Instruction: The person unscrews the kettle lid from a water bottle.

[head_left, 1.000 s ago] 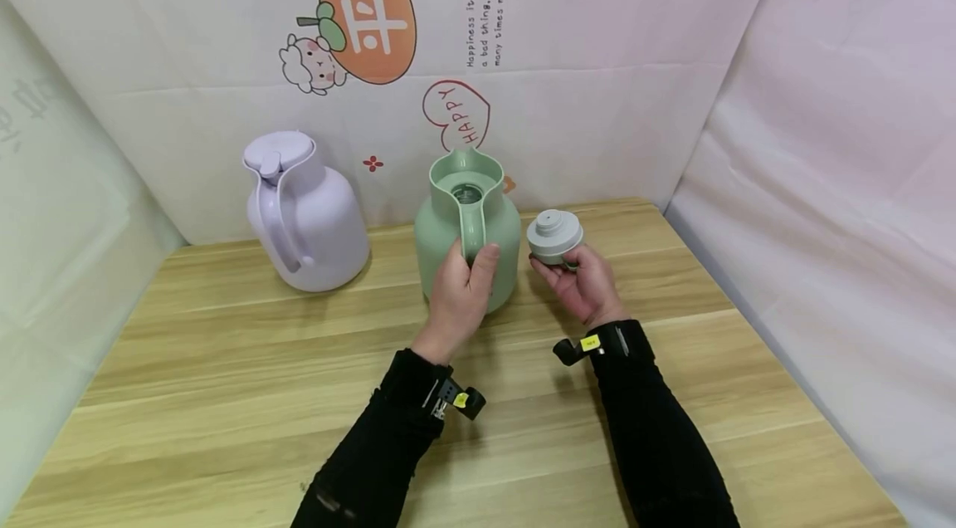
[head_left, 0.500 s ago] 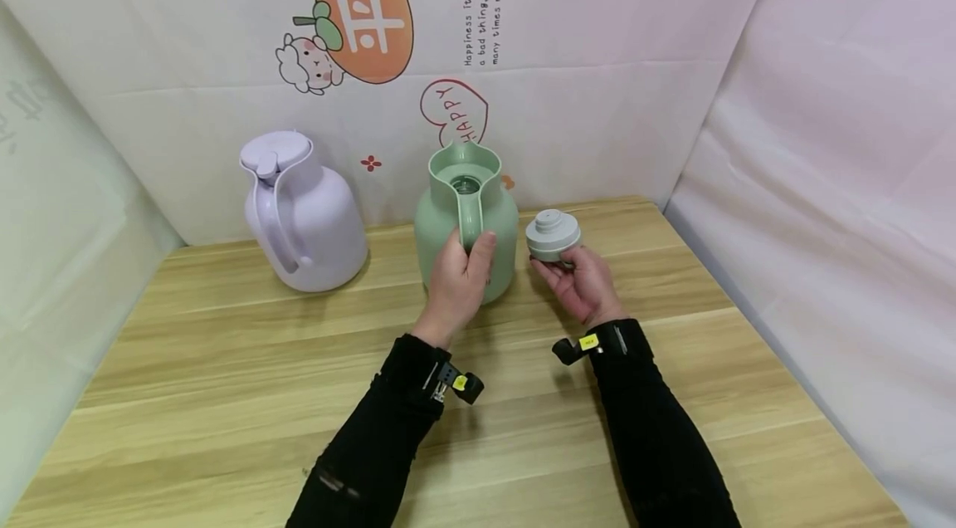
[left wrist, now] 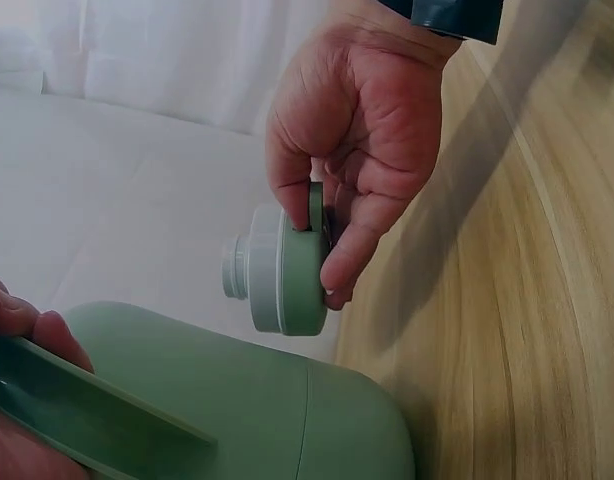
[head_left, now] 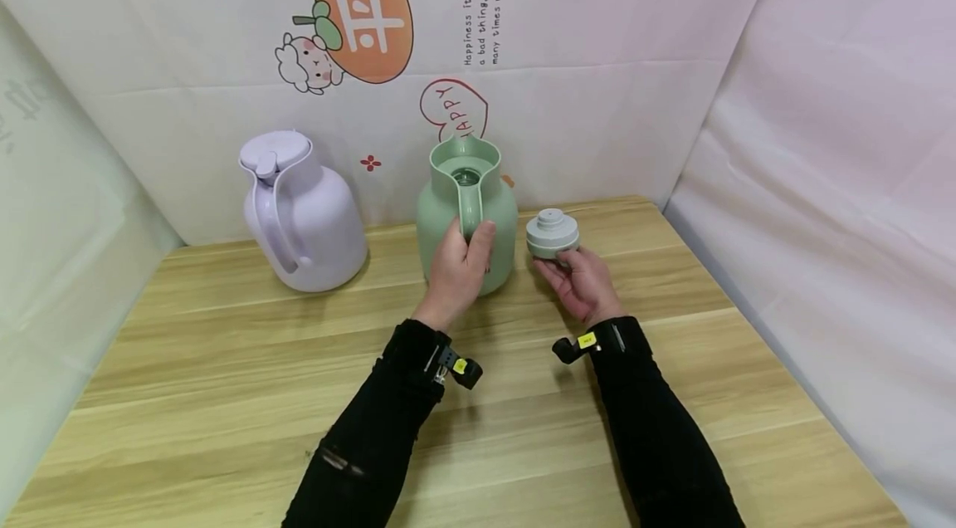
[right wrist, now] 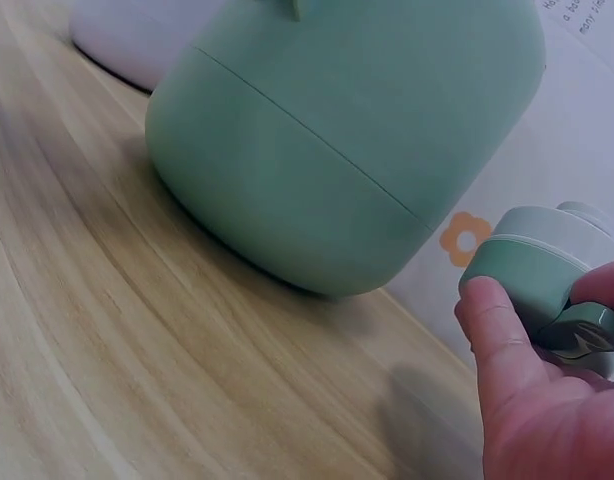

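A light green thermos jug [head_left: 502, 221] stands in the middle near the back of the table, its mouth uncovered and showing a dark round opening. My left hand [head_left: 457, 271] grips its handle [head_left: 470, 211], thumb on top. Right of the jug, my right hand [head_left: 582, 283] pinches the jug lid [head_left: 551, 233] above the table. The lid is upside down, with its grey stepped stopper upward. In the left wrist view its green cap [left wrist: 305, 280] shows between thumb and fingers. Lid and jug are apart.
To the left stands a lavender thermos jug [head_left: 329, 217] with its lid on. A printed cloth [head_left: 597, 30] hangs right behind the wooden table [head_left: 246, 395]. White cloth also hangs along both sides.
My left hand has moved the green jug slightly away, toward the back cloth. My right hand with the lid has stayed nearly in place, the lid tilting a little.
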`<state>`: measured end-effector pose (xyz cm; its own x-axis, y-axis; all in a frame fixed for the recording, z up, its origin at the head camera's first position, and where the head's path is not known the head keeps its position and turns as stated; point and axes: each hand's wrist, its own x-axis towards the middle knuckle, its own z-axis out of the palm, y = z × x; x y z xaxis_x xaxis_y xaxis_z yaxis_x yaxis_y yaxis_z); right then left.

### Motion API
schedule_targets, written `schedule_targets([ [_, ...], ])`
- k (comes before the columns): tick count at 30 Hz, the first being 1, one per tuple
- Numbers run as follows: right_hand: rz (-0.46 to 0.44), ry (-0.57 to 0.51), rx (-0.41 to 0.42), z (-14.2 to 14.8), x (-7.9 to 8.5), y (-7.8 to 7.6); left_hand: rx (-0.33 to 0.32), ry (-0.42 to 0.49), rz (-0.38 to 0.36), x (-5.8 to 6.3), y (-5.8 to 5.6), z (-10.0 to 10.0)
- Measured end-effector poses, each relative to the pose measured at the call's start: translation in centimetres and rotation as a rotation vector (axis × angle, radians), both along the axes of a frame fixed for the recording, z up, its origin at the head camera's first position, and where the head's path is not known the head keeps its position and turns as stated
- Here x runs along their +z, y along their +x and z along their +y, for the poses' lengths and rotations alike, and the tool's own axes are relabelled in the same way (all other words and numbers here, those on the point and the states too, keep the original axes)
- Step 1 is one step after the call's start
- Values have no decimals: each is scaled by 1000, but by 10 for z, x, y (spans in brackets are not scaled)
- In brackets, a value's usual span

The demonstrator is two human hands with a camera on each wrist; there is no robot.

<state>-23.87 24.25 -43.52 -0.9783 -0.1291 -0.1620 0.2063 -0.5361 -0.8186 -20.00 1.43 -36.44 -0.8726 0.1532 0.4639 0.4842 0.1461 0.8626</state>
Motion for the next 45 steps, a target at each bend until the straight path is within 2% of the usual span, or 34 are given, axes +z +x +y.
schedule_targets([
  [15, -121, 110, -80, 3, -3, -11, -21, 1, -12, 0, -14, 1],
  [23, -187, 198, -105, 1, 4, -13, -5, -16, -13, 0, -19, 2],
  [29, -239, 268, -153, -3, -1, -21, 4, -10, -6, 1, -22, 3],
  [45, -267, 378, -154, -10, -3, -30, -8, 13, -21, 2, -25, 2],
])
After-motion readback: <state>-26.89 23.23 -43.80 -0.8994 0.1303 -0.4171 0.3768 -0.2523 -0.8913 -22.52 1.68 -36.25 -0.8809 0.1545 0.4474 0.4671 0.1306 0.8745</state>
